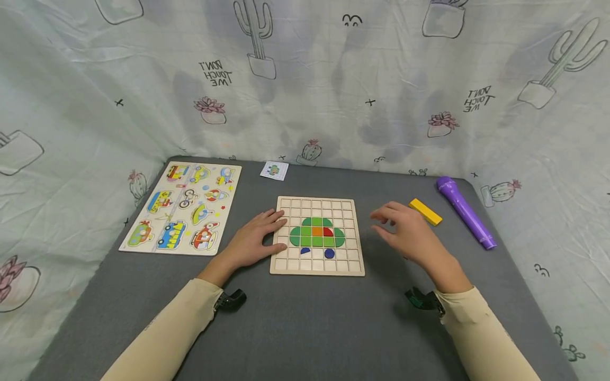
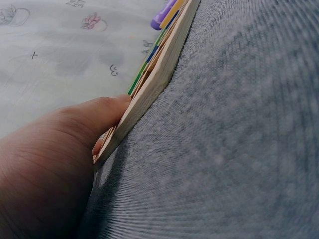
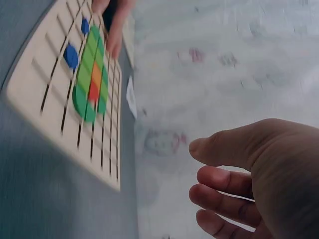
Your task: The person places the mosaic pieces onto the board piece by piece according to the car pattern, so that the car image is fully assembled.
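A square wooden grid board (image 1: 312,266) lies on the table, with green tiles (image 1: 305,241) in a cloud-like shape around an orange tile (image 1: 317,231) and a red tile (image 1: 328,232). Below them on the grid sit a blue round tile (image 1: 329,254) and a smaller blue piece (image 1: 305,251). My left hand (image 1: 252,238) rests on the board's left edge, thumb and fingertips over the rim. To the right of the board my right hand (image 1: 410,233) hovers with loosely bent fingers (image 3: 219,199) and nothing between them.
A wooden vehicle puzzle (image 1: 183,211) lies at the left. Behind the board is a small picture card (image 1: 274,170) with a similar pattern. A yellow bar (image 1: 425,211) and a purple microphone (image 1: 466,212) lie beyond my right hand. Patterned cloth (image 1: 305,95) hangs around the grey table (image 1: 324,328).
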Motion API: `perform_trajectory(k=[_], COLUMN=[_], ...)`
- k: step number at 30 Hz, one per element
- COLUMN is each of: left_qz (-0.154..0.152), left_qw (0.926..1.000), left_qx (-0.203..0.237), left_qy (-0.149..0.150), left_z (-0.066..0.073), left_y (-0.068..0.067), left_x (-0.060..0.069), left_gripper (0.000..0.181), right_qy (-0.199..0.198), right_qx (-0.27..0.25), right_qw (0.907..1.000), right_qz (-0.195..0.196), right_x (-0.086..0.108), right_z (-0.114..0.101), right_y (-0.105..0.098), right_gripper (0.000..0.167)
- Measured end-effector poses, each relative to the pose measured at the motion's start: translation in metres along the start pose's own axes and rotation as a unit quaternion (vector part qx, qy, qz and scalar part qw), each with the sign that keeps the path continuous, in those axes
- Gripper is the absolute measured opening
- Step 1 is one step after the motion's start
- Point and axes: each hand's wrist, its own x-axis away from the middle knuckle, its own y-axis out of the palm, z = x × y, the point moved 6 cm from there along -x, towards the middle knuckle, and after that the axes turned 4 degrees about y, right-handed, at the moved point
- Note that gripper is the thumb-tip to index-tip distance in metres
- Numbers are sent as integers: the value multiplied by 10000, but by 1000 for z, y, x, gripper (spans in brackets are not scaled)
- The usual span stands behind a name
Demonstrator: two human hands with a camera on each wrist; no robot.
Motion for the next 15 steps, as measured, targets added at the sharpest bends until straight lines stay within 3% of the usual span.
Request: perform_trajectory(k=[7,15], left_qz=[14,3], left_qw=[10000,10000], left_qx=[-34,13], left_qy=[14,43], left_z=[-1,1], left_y=[1,-1], left_x=[0,0], left_gripper=[80,79], right_qy=[395,664], right_qx=[190,273], right_qw=[9990,9974], right_qz=[133,31], right_x=[28,62], right_z=[33,60], right_y=[-23,-26], right_gripper=[27,25])
